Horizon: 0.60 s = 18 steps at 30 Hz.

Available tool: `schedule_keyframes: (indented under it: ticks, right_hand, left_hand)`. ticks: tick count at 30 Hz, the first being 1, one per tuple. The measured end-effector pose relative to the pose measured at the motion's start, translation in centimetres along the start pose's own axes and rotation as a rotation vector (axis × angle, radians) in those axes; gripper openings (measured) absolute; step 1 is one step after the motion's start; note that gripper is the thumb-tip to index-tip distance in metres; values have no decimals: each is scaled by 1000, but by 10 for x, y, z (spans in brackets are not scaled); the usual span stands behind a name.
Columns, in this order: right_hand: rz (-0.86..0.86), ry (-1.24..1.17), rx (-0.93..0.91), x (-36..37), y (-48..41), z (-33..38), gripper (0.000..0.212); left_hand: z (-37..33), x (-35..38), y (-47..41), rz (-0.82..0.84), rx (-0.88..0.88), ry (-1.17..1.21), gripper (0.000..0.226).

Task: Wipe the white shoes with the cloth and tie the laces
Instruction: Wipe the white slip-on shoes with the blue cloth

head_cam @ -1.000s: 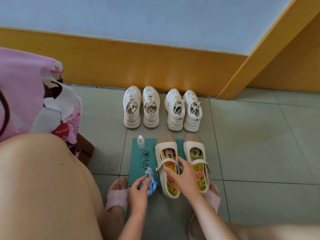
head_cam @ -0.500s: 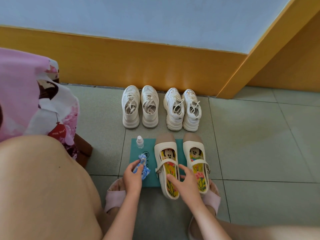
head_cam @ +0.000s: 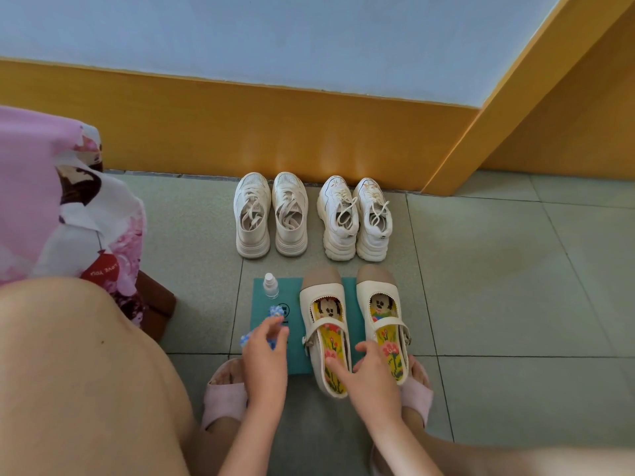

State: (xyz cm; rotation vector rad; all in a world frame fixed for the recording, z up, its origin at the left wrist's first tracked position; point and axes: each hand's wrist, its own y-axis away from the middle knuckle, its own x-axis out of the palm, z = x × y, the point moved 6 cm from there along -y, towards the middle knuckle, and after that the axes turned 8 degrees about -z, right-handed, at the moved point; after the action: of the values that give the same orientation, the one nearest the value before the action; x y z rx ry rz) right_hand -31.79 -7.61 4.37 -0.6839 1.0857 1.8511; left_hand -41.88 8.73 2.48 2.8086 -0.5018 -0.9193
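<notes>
The tiled floor (head_cam: pixel 498 304) carries a teal mat (head_cam: pixel 297 352) and two pairs of white sneakers (head_cam: pixel 288 218) (laces untied).

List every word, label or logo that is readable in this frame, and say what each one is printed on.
"LOVE YOU": upside down, on the red heart of the pink printed fabric.
Dark logo on the teal mat: partly hidden by the blue cloth, unreadable.
Dark tag on the heel of the rightmost sneaker: too small to read.
Small bottle: no legible label.
</notes>
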Motion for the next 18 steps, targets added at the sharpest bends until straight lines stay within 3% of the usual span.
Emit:
schedule_keyframes:
  ticks: [3, 7, 10, 14, 18]
  right_hand:
    - [89, -1, 126, 5, 5, -10, 58]
    - [209, -150, 296, 8, 10, -24, 54]
    - [231, -220, 300, 9, 13, -25, 48]
    - [201, -284, 318, 8, 16, -22, 44]
    - [175, -352, 330, 2, 16, -23, 40]
  left_hand:
    - [-3, 15, 11, 214, -154, 117, 7]
    - [4, 22, 20, 326, -244, 100, 14]
    - [13, 26, 28, 398, -356, 92, 5]
    - [11, 26, 40, 487, -466, 156, 19]
    - [6, 26, 44, 565, -515, 207, 19]
